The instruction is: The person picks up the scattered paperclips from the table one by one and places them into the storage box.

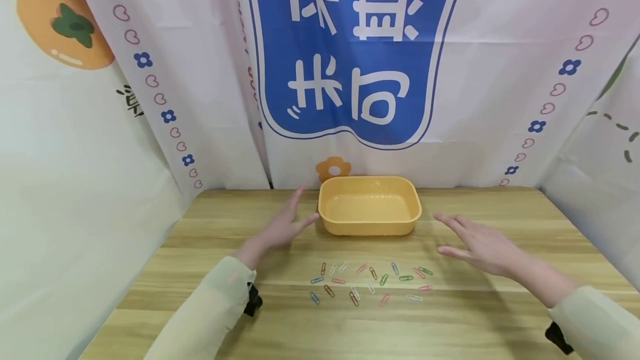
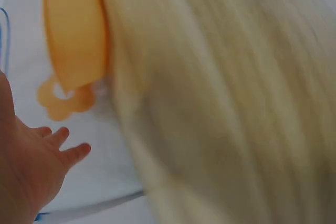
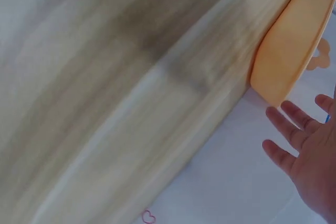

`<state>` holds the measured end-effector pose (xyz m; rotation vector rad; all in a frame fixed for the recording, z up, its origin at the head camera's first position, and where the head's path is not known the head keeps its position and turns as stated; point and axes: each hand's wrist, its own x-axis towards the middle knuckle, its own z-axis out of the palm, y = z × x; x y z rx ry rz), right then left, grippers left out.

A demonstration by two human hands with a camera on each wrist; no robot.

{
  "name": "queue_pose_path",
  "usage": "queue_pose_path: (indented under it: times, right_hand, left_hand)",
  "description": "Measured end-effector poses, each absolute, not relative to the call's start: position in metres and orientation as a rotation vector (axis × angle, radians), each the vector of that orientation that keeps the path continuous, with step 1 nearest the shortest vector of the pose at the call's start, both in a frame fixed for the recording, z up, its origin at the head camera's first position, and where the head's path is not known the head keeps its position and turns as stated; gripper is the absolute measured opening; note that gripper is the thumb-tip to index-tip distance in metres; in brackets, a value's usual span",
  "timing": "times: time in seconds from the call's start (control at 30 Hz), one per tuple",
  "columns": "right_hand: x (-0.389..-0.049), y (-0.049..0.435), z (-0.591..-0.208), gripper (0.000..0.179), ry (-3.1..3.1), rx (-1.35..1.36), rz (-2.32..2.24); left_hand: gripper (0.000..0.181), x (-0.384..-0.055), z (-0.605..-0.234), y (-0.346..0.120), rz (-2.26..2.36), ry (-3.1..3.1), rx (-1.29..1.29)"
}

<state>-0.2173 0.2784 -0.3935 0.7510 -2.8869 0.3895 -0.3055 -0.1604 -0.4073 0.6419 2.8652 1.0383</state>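
A yellow plastic basin (image 1: 370,228) stands at the back of the wooden table, with nothing visible inside. My left hand (image 1: 282,228) is beside its left end, fingers spread and holding nothing; whether the thumb touches the rim I cannot tell. Off the basin's right end, my right hand (image 1: 482,246) hovers with straight fingers, apart from it and holding nothing. In front of the basin lie several scattered paper clips, among them a green paper clip (image 1: 406,278) and a blue paper clip (image 1: 314,298). Both wrist views show the basin (image 2: 79,30) (image 3: 291,40) near the spread fingers.
The wooden table (image 1: 280,326) runs back to a white printed cloth (image 1: 480,99) with a blue sign and an orange flower (image 1: 325,170) behind the basin. More white cloth (image 1: 75,182) hangs at the left side. Dark wrist straps sit at both sleeves.
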Motion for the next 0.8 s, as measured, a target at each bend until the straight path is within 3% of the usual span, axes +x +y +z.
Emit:
queue_pose_path:
  times: [0.27, 0.5, 0.8]
  right_hand:
    - [-0.225, 0.276, -0.413, 0.05, -2.869, 0.868, 0.774]
    - [-0.235, 0.272, -0.421, 0.028, -2.873, 0.992, 1.083]
    - [-0.233, 0.268, -0.436, 0.021, -2.887, 1.049, 1.182]
  left_hand:
    - [0.092, -0.324, -0.435, -0.153, 1.412, 2.578, 0.511]
    - [0.085, -0.332, -0.433, -0.147, 1.481, 2.51, 0.561]
    - [0.08, -0.335, -0.439, -0.142, 1.477, 2.51, 0.499]
